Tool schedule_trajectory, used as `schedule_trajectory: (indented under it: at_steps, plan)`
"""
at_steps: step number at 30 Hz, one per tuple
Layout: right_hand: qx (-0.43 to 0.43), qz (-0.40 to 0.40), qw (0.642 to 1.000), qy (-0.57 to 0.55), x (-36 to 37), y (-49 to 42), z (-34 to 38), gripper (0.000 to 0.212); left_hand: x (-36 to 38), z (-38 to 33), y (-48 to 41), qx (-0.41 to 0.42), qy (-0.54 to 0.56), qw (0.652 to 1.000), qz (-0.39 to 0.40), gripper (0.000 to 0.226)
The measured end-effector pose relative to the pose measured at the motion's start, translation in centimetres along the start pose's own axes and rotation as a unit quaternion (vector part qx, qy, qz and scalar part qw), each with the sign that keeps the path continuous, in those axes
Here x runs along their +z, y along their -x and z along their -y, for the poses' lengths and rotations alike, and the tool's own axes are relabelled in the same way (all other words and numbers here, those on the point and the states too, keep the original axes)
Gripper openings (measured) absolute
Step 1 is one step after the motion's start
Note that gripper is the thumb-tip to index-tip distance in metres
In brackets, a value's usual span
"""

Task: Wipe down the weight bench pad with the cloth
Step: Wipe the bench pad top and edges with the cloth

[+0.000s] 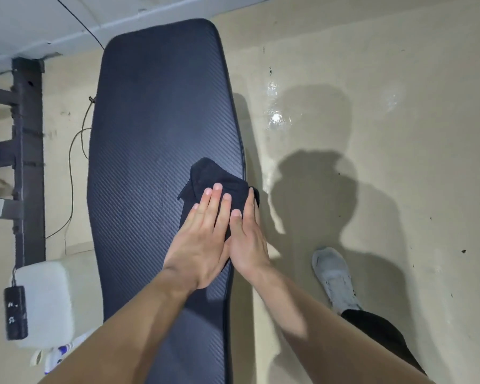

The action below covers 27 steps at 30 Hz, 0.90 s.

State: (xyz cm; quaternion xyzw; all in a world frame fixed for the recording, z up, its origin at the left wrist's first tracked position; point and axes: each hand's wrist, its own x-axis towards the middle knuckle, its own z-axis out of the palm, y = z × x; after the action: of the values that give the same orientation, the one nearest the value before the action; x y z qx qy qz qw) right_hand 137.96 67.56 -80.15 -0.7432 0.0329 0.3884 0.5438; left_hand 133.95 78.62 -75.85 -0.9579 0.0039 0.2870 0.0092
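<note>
1. Black cloth (pixel 216 184) sits on the bench pad (pixel 161 128), right by its right edge.
2. Left hand (pixel 203 239) and right hand (pixel 247 239) both press it, fingers flat and straight.

Cloth (pixel 215 181) on pad (pixel 161 120) right edge — 2 hands on cloth.

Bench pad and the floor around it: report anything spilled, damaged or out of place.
The dark textured bench pad shows no tears. The beige floor right of it has glossy, wet-looking patches, perhaps only glare. The crumpled black cloth overhangs the pad's right edge.
</note>
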Motion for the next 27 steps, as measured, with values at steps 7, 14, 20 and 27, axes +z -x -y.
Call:
schedule_trajectory:
  at_steps: [7,14,20,27]
  plan:
    - [-0.029,0.016,0.999,0.003,-3.9,-10.0,6.0,0.06,-5.6,3.4,-9.6,0.002,-0.006,1.0,-0.014,0.078]
    - [-0.038,0.042,0.998,0.024,-5.6,-21.8,14.9,0.06,-12.1,8.5,-19.5,-0.063,0.033,0.997,-0.007,0.077]
    - [-0.039,0.047,0.998,-0.005,-5.9,-21.1,14.1,0.06,-12.0,7.2,-19.2,-0.088,0.047,0.995,-0.023,0.069]
    - [-0.059,-0.01,0.997,0.045,-4.4,-12.1,8.6,0.057,-6.8,3.1,-11.2,-0.079,0.024,0.996,-0.025,0.071]
